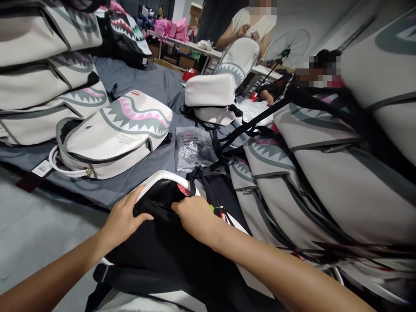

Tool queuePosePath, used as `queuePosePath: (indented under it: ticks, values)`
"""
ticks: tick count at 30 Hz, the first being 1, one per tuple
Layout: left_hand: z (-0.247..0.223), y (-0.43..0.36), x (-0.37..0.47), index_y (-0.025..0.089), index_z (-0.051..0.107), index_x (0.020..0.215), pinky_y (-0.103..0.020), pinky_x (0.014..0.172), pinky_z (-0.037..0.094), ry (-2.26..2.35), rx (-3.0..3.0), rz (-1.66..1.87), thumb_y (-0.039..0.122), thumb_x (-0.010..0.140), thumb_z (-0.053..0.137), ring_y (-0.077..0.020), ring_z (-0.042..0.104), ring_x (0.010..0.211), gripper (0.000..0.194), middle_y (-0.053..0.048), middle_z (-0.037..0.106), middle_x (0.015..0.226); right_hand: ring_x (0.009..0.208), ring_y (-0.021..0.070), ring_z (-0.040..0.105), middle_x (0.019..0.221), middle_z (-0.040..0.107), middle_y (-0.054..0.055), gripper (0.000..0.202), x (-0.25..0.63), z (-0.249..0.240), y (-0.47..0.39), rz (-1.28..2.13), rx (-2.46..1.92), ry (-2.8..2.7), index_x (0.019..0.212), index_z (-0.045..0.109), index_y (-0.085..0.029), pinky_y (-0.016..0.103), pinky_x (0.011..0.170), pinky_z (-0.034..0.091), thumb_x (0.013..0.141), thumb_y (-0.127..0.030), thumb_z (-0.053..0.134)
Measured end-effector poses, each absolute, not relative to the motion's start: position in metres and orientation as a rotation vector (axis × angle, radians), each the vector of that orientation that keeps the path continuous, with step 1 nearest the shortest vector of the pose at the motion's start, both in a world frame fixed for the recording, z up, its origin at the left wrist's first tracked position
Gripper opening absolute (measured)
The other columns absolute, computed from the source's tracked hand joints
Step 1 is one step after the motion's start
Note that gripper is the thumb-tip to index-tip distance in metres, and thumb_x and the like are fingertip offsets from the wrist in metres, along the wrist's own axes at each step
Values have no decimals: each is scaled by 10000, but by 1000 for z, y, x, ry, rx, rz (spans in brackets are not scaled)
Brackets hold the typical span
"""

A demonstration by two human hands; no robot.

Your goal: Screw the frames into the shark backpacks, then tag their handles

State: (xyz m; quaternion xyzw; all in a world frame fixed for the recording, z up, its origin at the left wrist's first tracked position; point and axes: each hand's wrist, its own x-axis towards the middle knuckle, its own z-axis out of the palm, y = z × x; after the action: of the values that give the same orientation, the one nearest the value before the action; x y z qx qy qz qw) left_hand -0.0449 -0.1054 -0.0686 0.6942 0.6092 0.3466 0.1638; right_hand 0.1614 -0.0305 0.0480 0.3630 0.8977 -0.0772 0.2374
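Note:
In front of me lies a backpack (162, 242) with a black back panel and white edging. My left hand (125, 219) grips its upper left edge, the fingers along the white trim and the thumb on the black side. On the same panel my right hand (198, 219) is closed, its fingertips pinched at the end of a thin slit (160, 205) that looks like a zipper line. What those fingertips hold is hidden. A dark shoulder strap (130, 277) crosses the lower part of the bag. Just beyond the bag is a clear plastic bag (191, 149) with dark contents.
A light backpack with a shark-mouth print (120, 134) lies on the grey cloth (113, 190). Similar backpacks are stacked at left (29, 91) and lean in a row at right (312, 173). Across the table, a person (250, 28) handles another backpack (240, 56); a second person's hand (268, 97) shows nearby.

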Motion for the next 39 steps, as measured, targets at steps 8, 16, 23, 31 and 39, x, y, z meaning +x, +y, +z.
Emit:
queuePosePath:
  ticks: [8,16,23,31,39]
  values:
    - [-72,-102,-44,262,317,1487,-432,1097,474,1743,1971,937,418,847,700,-284,567,1303,762,-99,560,1442,801,258,739,845,743,164,251,155,50,-42,-51,915,2487,975,698,-119,289,617,501,908,-37,470]
    - [-69,-100,-45,291,300,1497,-440,1130,443,1717,1866,917,303,829,669,-268,532,1343,764,-70,521,1483,922,250,731,980,768,107,248,118,41,-22,-292,1017,2699,1101,687,-189,291,736,507,913,-179,525]
    - [-68,-103,-46,285,343,1482,-439,1168,391,1713,1746,926,328,830,663,-253,498,1376,727,-62,501,1506,916,256,741,953,759,140,216,135,56,-34,-134,936,2584,1040,692,-142,301,724,528,899,-96,536]
    - [-54,-98,-52,180,607,1280,-456,995,516,1603,1553,869,445,749,720,-321,660,1141,604,-110,707,1229,899,284,753,954,760,151,243,217,75,-97,-115,1421,2268,1091,678,-146,313,697,547,910,-99,523]
    - [101,-133,-25,272,633,1315,-375,991,527,1596,2026,954,327,739,761,-291,678,1139,592,-22,711,1253,822,155,716,1186,677,106,699,269,110,-146,-1626,1519,1790,1475,456,-237,150,474,473,801,-247,640]
